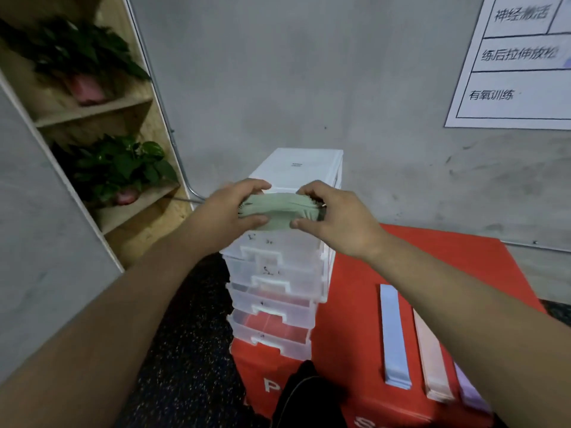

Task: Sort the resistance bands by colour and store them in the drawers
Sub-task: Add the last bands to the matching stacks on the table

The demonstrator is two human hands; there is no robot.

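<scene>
Our left hand (228, 211) and right hand (333, 220) each pinch one end of the folded green bands (278, 211) between thumb and curled fingers, at mid-frame just above the clear drawer unit (278, 270). At lower right a blue band (394, 335), a pink band (432, 356) and a purple band (469, 393) lie side by side on the red box (349, 304). The poster (519, 72) at upper right reads 神经激活, 练后拉伸放松, 有氧训练.

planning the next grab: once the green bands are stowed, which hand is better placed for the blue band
Probably the right hand: the blue band lies on the red mat on its side, beside that forearm. The left hand would have to cross the drawers.
</scene>
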